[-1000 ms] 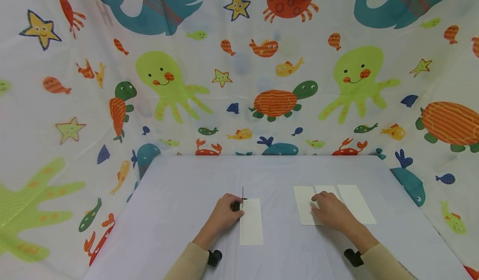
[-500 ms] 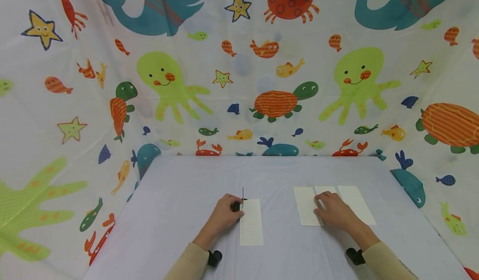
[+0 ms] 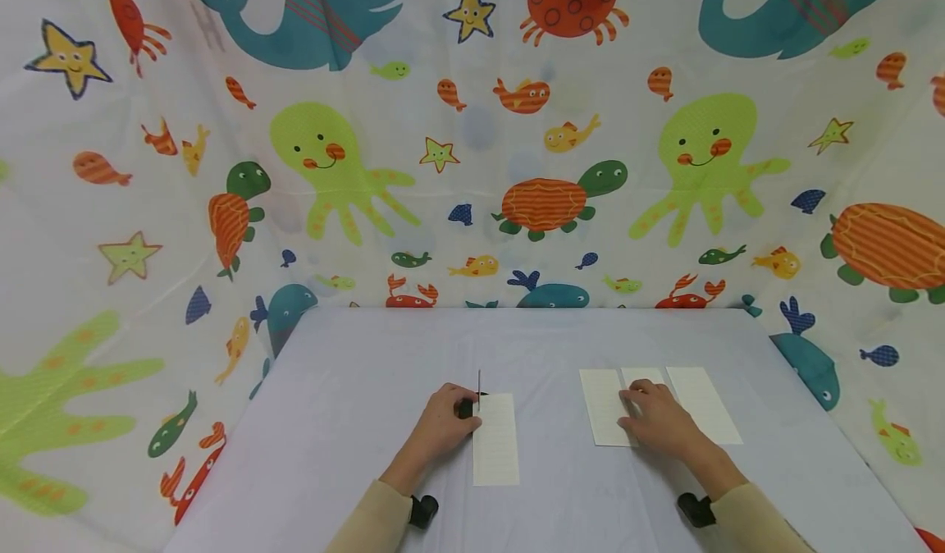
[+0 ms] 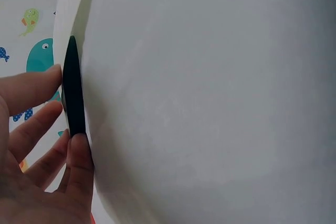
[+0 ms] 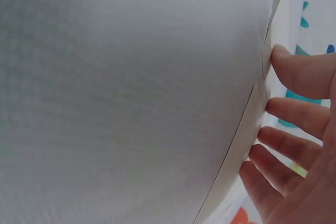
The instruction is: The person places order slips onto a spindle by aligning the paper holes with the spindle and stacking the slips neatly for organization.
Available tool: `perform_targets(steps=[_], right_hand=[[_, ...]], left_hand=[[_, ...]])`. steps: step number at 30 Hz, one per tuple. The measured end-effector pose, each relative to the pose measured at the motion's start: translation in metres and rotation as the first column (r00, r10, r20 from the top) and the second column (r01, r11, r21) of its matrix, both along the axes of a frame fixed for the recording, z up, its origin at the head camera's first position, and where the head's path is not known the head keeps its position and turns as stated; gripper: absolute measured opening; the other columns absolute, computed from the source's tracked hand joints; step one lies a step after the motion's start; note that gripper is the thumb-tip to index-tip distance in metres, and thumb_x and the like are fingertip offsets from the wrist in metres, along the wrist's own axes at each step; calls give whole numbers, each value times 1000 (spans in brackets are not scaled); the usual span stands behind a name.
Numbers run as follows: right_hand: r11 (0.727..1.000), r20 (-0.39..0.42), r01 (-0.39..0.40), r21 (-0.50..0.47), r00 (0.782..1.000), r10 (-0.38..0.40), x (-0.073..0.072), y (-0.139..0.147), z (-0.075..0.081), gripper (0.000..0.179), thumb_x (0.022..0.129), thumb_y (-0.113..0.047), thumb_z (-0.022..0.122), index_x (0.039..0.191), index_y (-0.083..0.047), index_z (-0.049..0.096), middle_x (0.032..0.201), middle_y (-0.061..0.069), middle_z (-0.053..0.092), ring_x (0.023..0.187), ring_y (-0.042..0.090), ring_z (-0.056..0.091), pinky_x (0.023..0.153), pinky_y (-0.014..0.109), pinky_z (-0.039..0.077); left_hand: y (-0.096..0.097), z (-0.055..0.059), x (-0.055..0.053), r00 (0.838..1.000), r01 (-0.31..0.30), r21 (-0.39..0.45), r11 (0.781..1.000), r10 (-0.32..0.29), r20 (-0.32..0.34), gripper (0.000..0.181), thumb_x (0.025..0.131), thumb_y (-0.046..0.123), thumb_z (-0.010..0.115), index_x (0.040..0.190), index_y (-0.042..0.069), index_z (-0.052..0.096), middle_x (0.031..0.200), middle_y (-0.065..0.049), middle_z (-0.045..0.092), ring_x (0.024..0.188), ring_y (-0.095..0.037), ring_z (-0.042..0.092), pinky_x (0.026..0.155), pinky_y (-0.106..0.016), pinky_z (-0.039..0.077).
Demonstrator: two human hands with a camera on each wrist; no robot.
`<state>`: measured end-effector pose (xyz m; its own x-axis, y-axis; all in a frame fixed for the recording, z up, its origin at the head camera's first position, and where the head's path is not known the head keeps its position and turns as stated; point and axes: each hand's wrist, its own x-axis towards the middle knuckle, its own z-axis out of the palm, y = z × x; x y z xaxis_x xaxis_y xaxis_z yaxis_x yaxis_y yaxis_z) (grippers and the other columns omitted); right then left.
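Observation:
My left hand [image 3: 445, 418] pinches a slim dark pointed object [image 4: 74, 90] between thumb and fingers; its kind I cannot tell. In the head view a thin upright strip of it stands above the fingertips, at the left edge of a lined paper slip [image 3: 498, 446]. To the right, three more slips lie side by side: a left slip [image 3: 601, 409], a middle slip [image 3: 641, 374] and a right slip [image 3: 705, 405]. My right hand [image 3: 657, 418] rests its spread, bent fingertips on them, covering much of the middle one. The right wrist view shows thumb and fingertips at the paper edges.
A white cloth covers the table [image 3: 354, 356]. Behind and at both sides hangs a white curtain [image 3: 472, 200] printed with sea animals. Black wrist cameras sit by the left sleeve [image 3: 376, 516] and the right sleeve [image 3: 760, 520].
My right hand has shifted slightly rightward over the slips, its fingers changing their bend a little. My left hand and the slip beside it have stayed in place.

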<state>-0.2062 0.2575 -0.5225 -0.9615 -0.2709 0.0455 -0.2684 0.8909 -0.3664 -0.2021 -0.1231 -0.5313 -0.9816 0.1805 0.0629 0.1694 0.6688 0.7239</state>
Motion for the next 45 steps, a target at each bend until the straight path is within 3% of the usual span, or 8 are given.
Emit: perform_targets(steps=[17, 24, 28, 34, 45], right_hand=[[998, 9, 6, 57, 1000, -7, 1, -7, 2, 37, 89, -15, 77, 119, 5, 71, 123, 22, 59, 116, 43, 53, 88, 56, 52], [999, -25, 19, 31, 1000, -18, 4, -14, 7, 27, 84, -8, 78, 108, 5, 75, 108, 16, 62, 103, 37, 55, 82, 51, 53], [999, -35, 41, -21, 999, -42, 4, -18, 6, 21, 82, -3, 76, 102, 5, 76, 96, 12, 62, 90, 30, 58, 75, 46, 53], [981, 35, 112, -162, 994, -107, 4, -24, 8, 27, 82, 5, 69, 108, 12, 69, 83, 9, 64, 72, 20, 57, 63, 40, 50], [941, 158, 211, -263, 972, -173, 1, -29, 12, 47, 81, 0, 69, 126, 8, 60, 84, 9, 63, 71, 21, 56, 60, 36, 47]], left_hand=[[-1, 1, 0, 1000, 6, 26, 1000, -6, -6, 31, 85, 11, 78, 114, 2, 70, 121, -16, 60, 106, -29, 58, 93, -50, 49], [0, 0, 1, 1000, -2, 22, 1000, 2, 7, 32, 86, 11, 78, 115, 2, 70, 123, -16, 60, 112, -32, 58, 96, -52, 49], [0, 0, 2, 1000, -4, 25, 1000, 4, 10, 32, 85, 11, 78, 115, 2, 70, 123, -16, 59, 112, -33, 58, 96, -53, 49], [0, 2, 2, 1000, -12, 29, 1000, 11, 13, 32, 85, 10, 78, 115, 2, 70, 124, -17, 59, 116, -35, 57, 98, -54, 48], [-1, 2, 0, 1000, -10, 21, 1000, 10, 20, 31, 86, 12, 78, 114, 4, 70, 125, -17, 59, 118, -35, 56, 100, -54, 46]])
